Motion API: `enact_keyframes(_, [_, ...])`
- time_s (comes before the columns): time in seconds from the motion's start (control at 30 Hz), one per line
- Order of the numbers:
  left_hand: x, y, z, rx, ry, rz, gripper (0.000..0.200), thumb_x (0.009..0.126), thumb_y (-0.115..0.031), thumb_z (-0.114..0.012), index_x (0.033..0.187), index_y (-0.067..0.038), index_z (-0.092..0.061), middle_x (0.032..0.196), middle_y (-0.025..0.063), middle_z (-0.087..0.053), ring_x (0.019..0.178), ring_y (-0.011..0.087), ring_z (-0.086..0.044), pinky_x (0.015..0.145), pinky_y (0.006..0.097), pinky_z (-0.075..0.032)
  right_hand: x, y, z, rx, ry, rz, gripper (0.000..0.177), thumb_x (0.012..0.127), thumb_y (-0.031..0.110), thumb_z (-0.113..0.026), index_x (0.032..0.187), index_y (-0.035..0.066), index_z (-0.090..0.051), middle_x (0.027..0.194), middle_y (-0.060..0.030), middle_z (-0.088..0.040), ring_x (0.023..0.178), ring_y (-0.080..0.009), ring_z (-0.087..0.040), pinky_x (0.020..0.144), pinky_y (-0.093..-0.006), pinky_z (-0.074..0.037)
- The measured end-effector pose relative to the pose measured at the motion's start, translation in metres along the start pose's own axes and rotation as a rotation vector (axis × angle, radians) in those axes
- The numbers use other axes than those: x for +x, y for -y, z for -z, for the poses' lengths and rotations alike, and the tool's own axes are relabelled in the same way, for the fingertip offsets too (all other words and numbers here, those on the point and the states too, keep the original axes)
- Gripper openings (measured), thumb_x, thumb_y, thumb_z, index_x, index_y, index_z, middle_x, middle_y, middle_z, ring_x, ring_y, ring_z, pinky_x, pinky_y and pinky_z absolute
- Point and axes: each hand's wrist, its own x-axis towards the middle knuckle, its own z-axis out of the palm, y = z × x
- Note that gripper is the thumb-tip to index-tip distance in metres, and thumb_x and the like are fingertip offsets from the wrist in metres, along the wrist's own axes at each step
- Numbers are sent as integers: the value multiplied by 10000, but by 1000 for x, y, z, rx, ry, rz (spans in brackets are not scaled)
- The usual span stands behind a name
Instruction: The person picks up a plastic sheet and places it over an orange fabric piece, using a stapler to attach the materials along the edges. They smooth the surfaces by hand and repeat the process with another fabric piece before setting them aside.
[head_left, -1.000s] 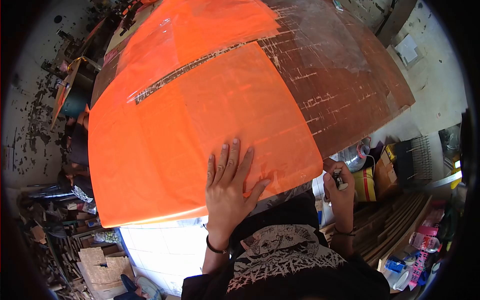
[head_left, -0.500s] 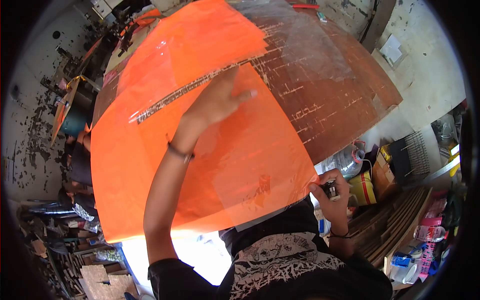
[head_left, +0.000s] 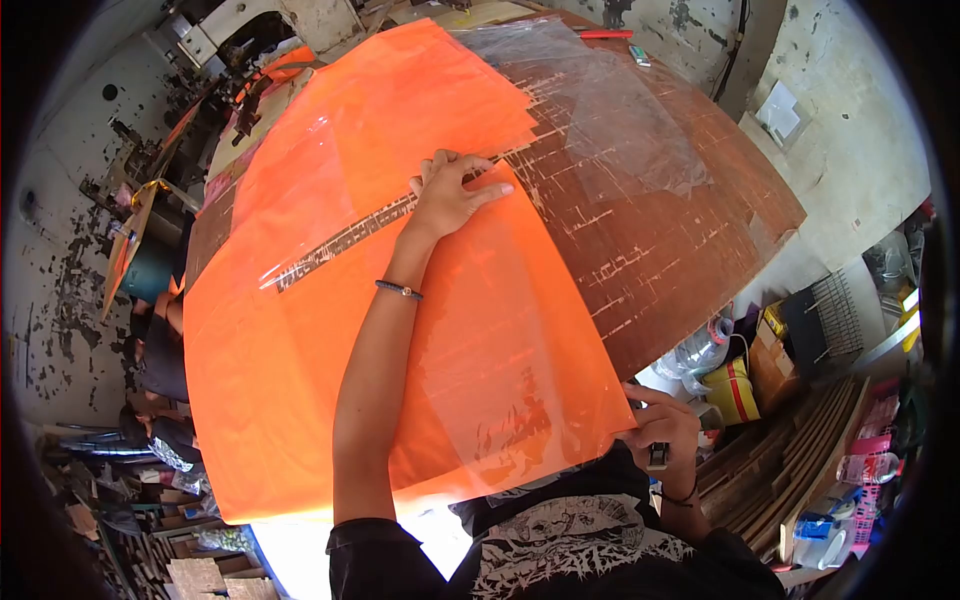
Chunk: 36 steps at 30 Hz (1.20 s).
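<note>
Spreading thumb from bent fingers, the left hand likely steadies the far corner of the orange sheet on the brown tabletop. Beside the near corner, the right hand clasps a metal tool.

The left arm is stretched forward, the left hand turned back-up with its thumb spread from bent fingers, while the right hand is held low, partly curled, near the torso.
</note>
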Motion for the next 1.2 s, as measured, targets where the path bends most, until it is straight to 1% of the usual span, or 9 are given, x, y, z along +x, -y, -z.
enact_keyframes(0.03, [5,4,1,-23,2,-7,618,709,-483,-783,1136,-73,-608,1045,76,-525,1042,233,-444,903,395,-321,1,0,1,41,12,-19,302,714,-13,-773,768,83,-491,762,-64,-685,881,-321,-689,725,-366,-570])
enact_keyframes(0.13, [19,30,-3,-577,126,-42,490,760,-349,-784,1118,-59,-621,931,33,-567,901,153,-501,778,312,-401,-4,-8,1,233,-16,-66,320,733,-11,-766,768,87,-463,763,-83,-670,910,-327,-679,741,-367,-557])
enact_keyframes(0.27, [11,33,1,-675,124,8,313,787,-262,-771,978,-34,-673,787,6,-578,728,105,-514,671,255,-440,-8,-10,3,242,-94,-91,312,765,-5,-746,762,80,-446,787,-108,-647,815,-287,-679,686,-331,-544])
enact_keyframes(0.33, [15,37,4,-691,210,88,271,795,-260,-764,904,-24,-690,746,4,-575,695,105,-512,682,254,-454,-13,-3,11,148,-65,-221,267,761,-56,-718,792,76,-488,764,-105,-634,753,-253,-679,661,-328,-546])
enact_keyframes(0.47, [16,39,-1,-552,121,-20,267,842,-284,-715,900,-24,-708,686,-6,-568,642,90,-494,650,263,-448,-16,6,21,90,11,-567,207,804,-39,-690,823,57,-508,755,-84,-614,672,-157,-650,604,-277,-524])
enact_keyframes(0.57, [21,26,7,-498,120,-24,300,861,-322,-691,905,-26,-708,677,-17,-562,634,76,-480,619,265,-425,-17,11,13,327,-132,-901,183,831,-2,-685,841,40,-507,751,-54,-597,674,-108,-641,585,-224,-505])
enact_keyframes(0.83, [38,14,4,-473,156,-14,338,847,-355,-698,841,-18,-697,635,-33,-512,592,64,-439,562,263,-396,-1,13,9,422,-64,-981,189,842,-13,-669,856,35,-487,749,-28,-583,703,-108,-652,617,-218,-516])
enact_keyframes(1.07, [39,25,-14,-522,79,-22,389,838,-373,-707,667,-38,-605,569,-61,-408,535,58,-355,500,277,-323,5,12,13,227,3,-1009,255,834,169,-734,828,68,-500,708,32,-555,600,-17,-462,544,-172,-359])
enact_keyframes(1.2, [38,17,-7,-465,107,15,433,834,-380,-709,598,-67,-525,543,-63,-370,520,54,-333,485,272,-302,2,4,8,192,-34,-980,243,832,147,-733,833,71,-502,694,34,-556,587,-20,-497,507,-172,-375])
